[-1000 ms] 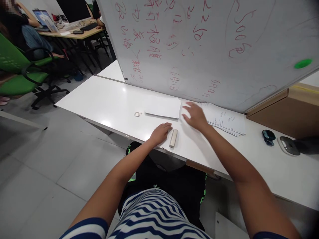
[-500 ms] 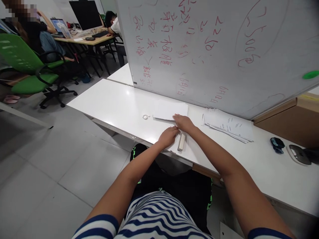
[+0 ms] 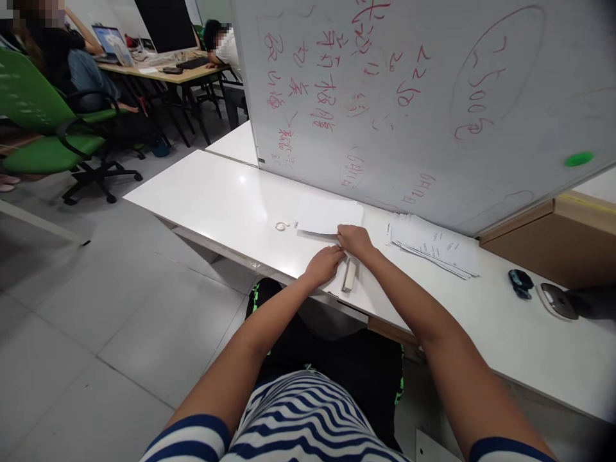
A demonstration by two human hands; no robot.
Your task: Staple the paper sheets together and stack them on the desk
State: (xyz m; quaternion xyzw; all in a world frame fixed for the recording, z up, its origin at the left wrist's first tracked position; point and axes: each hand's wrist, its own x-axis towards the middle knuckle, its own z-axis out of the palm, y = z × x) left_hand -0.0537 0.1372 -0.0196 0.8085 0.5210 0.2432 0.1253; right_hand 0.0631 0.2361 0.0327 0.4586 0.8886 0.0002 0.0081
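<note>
We hold white paper (image 3: 327, 215).
Our right hand (image 3: 356, 242) pinches its edge; our left hand (image 3: 325, 265) lies flat beside a pale block (image 3: 350, 276).

Shared office, by the look of it. ~11 o'clock: black monitor (image 3: 166, 25) + kbd (image 3: 192, 63) on wood-topped surface (image 3: 185, 76), person (image 3: 231, 56) seated there w/ arm on it. ~10: laptop (image 3: 108, 40), 2nd person (image 3: 41, 58) seated nr it, green swivel chair (image 3: 52, 153) close by. ~1-2: big whiteboard (image 3: 423, 147) w/ red handwriting & nos., running sideways. White surface (image 3: 206, 192) ctr, pile of printed sheets (image 3: 433, 247) at ~3. Grey tiled floor (image 3: 120, 321), ~8.
</note>
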